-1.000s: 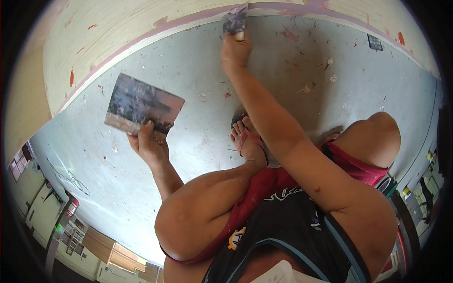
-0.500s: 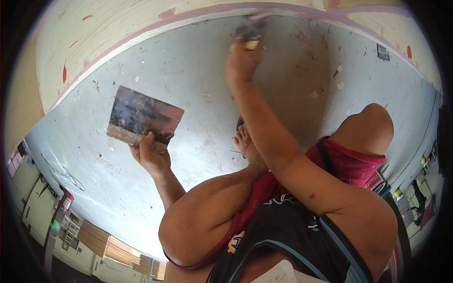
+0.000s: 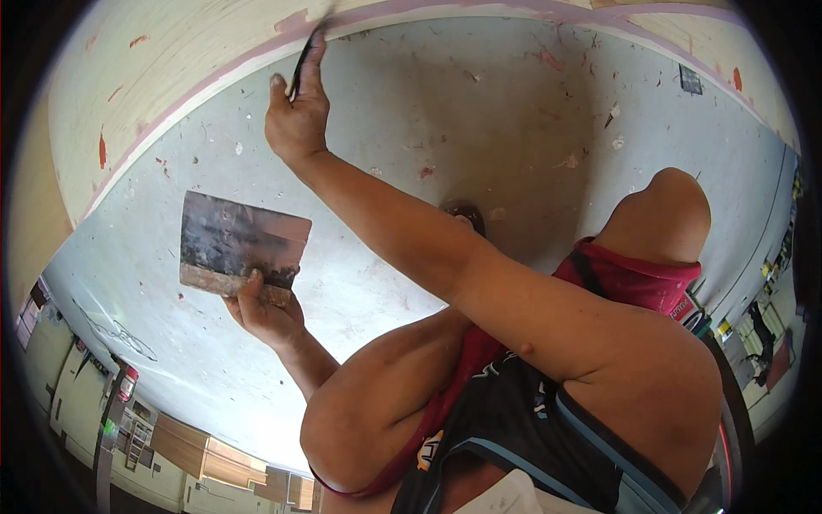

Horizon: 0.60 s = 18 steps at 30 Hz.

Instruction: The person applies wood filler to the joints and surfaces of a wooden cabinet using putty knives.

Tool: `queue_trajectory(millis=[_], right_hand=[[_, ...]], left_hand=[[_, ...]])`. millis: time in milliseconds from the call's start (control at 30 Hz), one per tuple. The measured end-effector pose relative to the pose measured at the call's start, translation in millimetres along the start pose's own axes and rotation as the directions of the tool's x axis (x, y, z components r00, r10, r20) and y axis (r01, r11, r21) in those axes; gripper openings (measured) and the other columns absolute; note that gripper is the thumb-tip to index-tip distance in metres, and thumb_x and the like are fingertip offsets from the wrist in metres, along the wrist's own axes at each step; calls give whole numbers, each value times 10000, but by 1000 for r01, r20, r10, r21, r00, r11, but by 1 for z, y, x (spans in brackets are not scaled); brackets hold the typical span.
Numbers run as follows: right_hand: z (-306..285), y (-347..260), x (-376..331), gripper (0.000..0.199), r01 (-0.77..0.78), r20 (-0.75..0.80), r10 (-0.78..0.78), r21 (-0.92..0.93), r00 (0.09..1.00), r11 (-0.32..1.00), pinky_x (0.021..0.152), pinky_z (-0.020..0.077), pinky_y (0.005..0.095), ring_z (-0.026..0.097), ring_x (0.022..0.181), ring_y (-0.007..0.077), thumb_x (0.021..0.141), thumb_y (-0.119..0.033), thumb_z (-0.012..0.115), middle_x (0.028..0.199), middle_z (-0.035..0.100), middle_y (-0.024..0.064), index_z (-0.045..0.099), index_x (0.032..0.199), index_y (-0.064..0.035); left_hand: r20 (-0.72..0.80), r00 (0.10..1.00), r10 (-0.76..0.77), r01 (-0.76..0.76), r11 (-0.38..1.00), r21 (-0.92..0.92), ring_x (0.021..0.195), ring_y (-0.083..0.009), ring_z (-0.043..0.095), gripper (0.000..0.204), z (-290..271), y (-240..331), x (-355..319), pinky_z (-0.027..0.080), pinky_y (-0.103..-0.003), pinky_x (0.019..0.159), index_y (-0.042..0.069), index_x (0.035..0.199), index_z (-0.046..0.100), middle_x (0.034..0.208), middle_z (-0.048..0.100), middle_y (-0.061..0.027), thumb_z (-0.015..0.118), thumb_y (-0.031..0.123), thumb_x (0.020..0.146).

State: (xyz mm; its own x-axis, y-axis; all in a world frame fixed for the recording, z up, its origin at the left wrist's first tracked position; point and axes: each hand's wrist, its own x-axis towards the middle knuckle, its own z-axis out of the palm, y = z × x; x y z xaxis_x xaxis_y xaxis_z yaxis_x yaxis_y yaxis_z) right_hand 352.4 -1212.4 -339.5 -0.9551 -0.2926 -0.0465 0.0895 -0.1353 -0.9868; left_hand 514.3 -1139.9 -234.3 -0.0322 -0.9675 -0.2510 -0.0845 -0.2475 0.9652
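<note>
My left hand [image 3: 270,319] grips a wide, rectangular scraper [image 3: 244,236] by its worn, light-brown edge, the thumb pressed on top. Its flat face is dark and smeared, with a pinkish-brown patch. My right arm reaches across to the upper left, and there my right hand [image 3: 297,124] holds a thin, dark scraper blade [image 3: 303,67] seen nearly edge-on. The blade's blurred tip lies over the pinkish strip [image 3: 377,19] along the foot of the cream panel [image 3: 197,51]. Whether the tip touches it I cannot tell.
I sit low, knees bent, on a blue-grey surface [image 3: 385,111] with scattered flakes and stains. A small dark grid plate [image 3: 690,80] lies near the panel at the right. Cabinets [image 3: 73,390] stand at the lower left, and a coiled thin wire [image 3: 116,330] lies nearby.
My right hand has swept left along the panel's foot, its blade turning edge-on. My left hand and the wide scraper have shifted slightly left and down.
</note>
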Motion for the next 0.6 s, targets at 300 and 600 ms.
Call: queue_trajectory(millis=[300,600], right_hand=[[-124,-82,-16,555,400,859,-187,-23,477,916,912,448,291,529,1114,199,692,140,430,1185,550,124,523,1191,-84],[-196,-17,42,263,-151,-212,126,-105,969,983,646,443,260,541,756,116,826,-17,557,899,574,46,524,1087,-7]], left_hand=[[313,913,-262,380,827,-415,936,-231,514,434,30,-9,23,450,-351,755,24,1126,471,1047,528,-96,527,115,705],[448,874,-189,406,791,-458,936,-231,535,500,38,24,-6,452,-339,727,48,1190,425,1064,529,-95,499,76,697]])
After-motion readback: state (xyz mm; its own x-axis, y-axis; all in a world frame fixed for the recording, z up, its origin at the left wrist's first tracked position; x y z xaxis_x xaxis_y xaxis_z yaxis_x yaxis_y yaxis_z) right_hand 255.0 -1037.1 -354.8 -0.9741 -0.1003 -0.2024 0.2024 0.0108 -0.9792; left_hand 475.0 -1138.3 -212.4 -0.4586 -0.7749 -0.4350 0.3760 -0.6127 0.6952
